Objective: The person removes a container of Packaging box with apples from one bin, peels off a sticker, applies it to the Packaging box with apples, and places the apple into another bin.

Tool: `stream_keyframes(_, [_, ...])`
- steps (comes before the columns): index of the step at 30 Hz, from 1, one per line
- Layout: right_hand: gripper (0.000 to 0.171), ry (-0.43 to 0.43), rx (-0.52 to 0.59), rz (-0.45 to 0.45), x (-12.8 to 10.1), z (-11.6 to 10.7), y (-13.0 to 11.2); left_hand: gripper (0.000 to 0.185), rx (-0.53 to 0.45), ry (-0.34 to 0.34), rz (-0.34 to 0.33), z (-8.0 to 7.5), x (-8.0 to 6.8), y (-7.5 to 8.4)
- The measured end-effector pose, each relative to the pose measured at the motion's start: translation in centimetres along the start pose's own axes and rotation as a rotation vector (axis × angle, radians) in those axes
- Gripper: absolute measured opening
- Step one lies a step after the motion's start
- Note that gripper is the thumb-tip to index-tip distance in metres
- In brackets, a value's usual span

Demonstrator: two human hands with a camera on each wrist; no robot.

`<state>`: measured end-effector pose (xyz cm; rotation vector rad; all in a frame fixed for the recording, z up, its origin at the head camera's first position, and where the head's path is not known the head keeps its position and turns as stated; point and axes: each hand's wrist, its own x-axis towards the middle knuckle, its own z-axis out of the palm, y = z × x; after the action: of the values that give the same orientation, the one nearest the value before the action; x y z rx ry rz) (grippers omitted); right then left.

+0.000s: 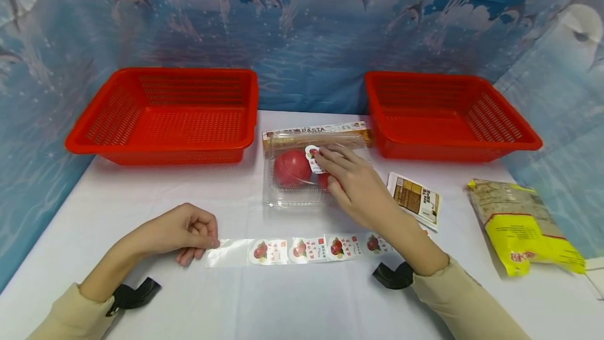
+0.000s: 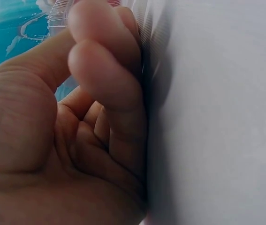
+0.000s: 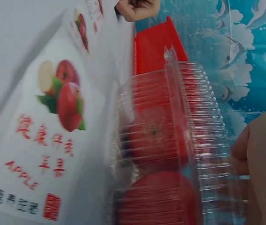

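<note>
A clear plastic clamshell box (image 1: 288, 193) with red apples (image 1: 292, 168) inside stands mid-table. My right hand (image 1: 325, 159) lies over its lid, straight fingertips pressing a white apple sticker (image 1: 310, 155) onto it. In the right wrist view the ribbed box (image 3: 179, 140) fills the middle and my fingers (image 3: 259, 159) show at the right edge. A strip of apple stickers (image 1: 306, 250) on clear backing lies near the front edge. My left hand (image 1: 205, 243) pinches its bare left end with curled fingers. The left wrist view shows those curled fingers (image 2: 104, 93) against the white table.
Two red mesh baskets stand at the back, one left (image 1: 165, 114) and one right (image 1: 448, 117). A pasta box (image 1: 316, 130) lies behind the clamshell. A small printed packet (image 1: 415, 199) and a yellow bag (image 1: 524, 224) lie to the right.
</note>
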<state>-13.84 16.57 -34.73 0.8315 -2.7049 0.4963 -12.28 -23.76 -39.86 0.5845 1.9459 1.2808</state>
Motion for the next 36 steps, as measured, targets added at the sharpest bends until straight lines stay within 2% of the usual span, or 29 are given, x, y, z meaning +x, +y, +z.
stream_keyframes(7, [0.051, -0.093, -0.064, -0.030, 1.1, 0.2, -0.3, 0.019, -0.014, 0.007, 0.000, -0.1, -0.3, -0.2])
stream_keyframes(11, [0.051, -0.100, -0.063, -0.059, 1.9, 0.3, -0.8, 0.018, -0.022, 0.024, 0.006, -0.2, -1.3, -0.4])
stream_keyframes(14, [0.052, -0.098, -0.063, -0.054, 1.6, 0.0, -0.6, 0.018, -0.020, 0.031, 0.008, -0.1, -1.4, -0.4])
stream_keyframes(17, [0.050, -0.079, -0.051, -0.048, 0.6, -0.6, -0.1, 0.020, -0.009, 0.033, 0.009, 0.1, -0.8, -0.2])
stream_keyframes(22, [0.041, 0.004, -0.028, -0.075, -0.7, -1.2, 0.6, 0.028, 0.005, 0.040, -0.005, 0.0, -0.3, 0.2])
stream_keyframes(28, [0.037, 0.095, 0.035, -0.114, -1.5, -1.0, 1.2, 0.030, 0.004, 0.044, -0.013, -0.1, -0.1, 0.5])
stream_keyframes(32, [0.036, 0.116, 0.124, -0.066, -2.1, -0.8, 1.7, 0.030, 0.027, 0.061, -0.018, 0.0, -0.2, 0.7])
stream_keyframes(36, [0.049, 0.123, 0.147, 0.030, -3.0, -0.7, 2.5, 0.029, 0.104, 0.144, -0.013, 0.0, -0.1, 1.2])
